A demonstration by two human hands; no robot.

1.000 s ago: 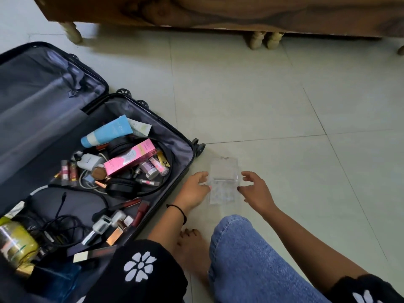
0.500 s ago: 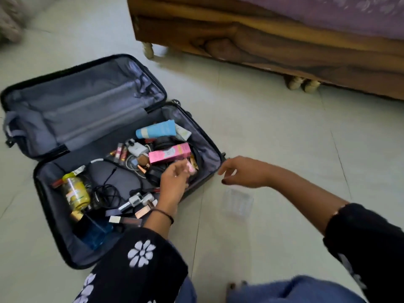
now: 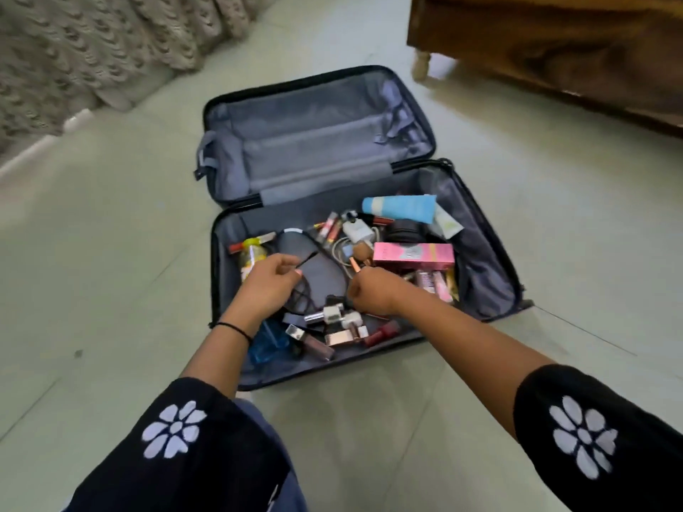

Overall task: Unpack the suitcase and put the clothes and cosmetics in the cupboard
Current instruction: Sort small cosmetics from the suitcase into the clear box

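Cosmetics (image 3: 413, 253) litter the nearer half of the open suitcase (image 3: 318, 142) on the floor (image 3: 111, 253). Above them, the left hand (image 3: 268, 288) pinches a thin black stick (image 3: 308, 257), and the right hand (image 3: 371, 293) curls round a small rose-gold tube (image 3: 354, 267).

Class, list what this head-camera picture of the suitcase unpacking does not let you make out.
Head view:
Cupboard: outside the frame.
Pink box: lettering blurred.
Yellow jar: partly behind left hand, which pinches a black stick.
Right hand: curled fingers hide whether it grips the rose-gold stick.
Wooden furniture: cut by top and right edges.
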